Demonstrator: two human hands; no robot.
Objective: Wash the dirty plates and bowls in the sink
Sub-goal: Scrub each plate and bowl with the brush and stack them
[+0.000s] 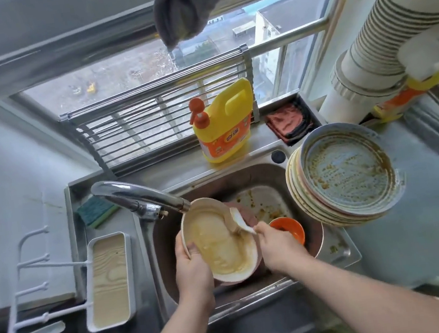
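Over the steel sink (pixel 266 172) I hold a cream bowl (pixel 218 243) smeared with yellowish sauce, tilted under the faucet (pixel 138 195). My left hand (pixel 193 270) grips its near-left rim, thumb inside. My right hand (pixel 277 245) pinches a white spoon (pixel 241 220) whose scoop lies inside the bowl. A small orange bowl (pixel 288 228) and a soiled plate (pixel 259 203) lie in the basin beneath. A stack of several dirty plates (pixel 345 177) stands on the sink's right edge.
A yellow detergent jug (pixel 224 126) with an orange pump stands behind the sink. A green sponge (pixel 96 212) lies left of the faucet. A white tray (pixel 109 281) and rack sit at left, a metal drying rack (pixel 156 118) against the window, a duct pipe (pixel 380 41) at right.
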